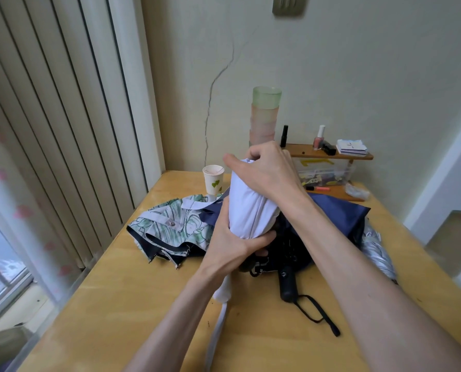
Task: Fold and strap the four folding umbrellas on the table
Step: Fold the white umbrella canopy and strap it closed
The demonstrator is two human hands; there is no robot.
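Note:
I hold a pale lilac folding umbrella [246,208] upright above the table. My left hand [232,245] grips its lower bunched canopy, and its white handle [223,291] hangs below that hand. My right hand [264,170] grips the canopy's top end. A loose lilac strap [194,204] trails to the left. Behind lie a green leaf-print umbrella [170,226], unfolded, a navy umbrella [339,216] with a black handle [287,284] and wrist loop, and a silvery printed umbrella [377,251] at the right.
The wooden table [116,304] stands in a corner by vertical blinds. A paper cup [213,178] sits at the back left. Stacked plastic cups [265,114], nail polish bottles [318,138] and a small wooden shelf [331,155] over a clear box stand at the back.

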